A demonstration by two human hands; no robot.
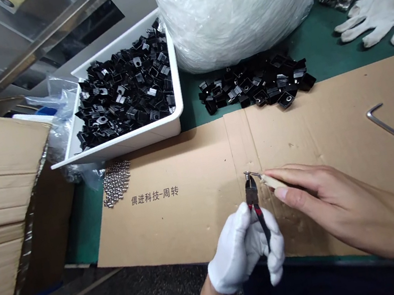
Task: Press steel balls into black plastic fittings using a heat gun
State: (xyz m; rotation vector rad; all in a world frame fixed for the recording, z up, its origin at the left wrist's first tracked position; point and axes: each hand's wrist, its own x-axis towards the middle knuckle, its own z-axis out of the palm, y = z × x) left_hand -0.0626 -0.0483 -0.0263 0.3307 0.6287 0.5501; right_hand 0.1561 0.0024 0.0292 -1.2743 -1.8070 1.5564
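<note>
Narrowly: cutters at tiny metal tip

Gloved left hand closed around the cutter handles. Bare right hand curled on a wood-handled tool, tip against the cutter nose, just ahead of the right fingertips. Likely risk: tip slipping off under uneven pressure, then a nick to those fingertips. Cardboard beneath; black parts in a white tray toward 11 o'clock.
</note>
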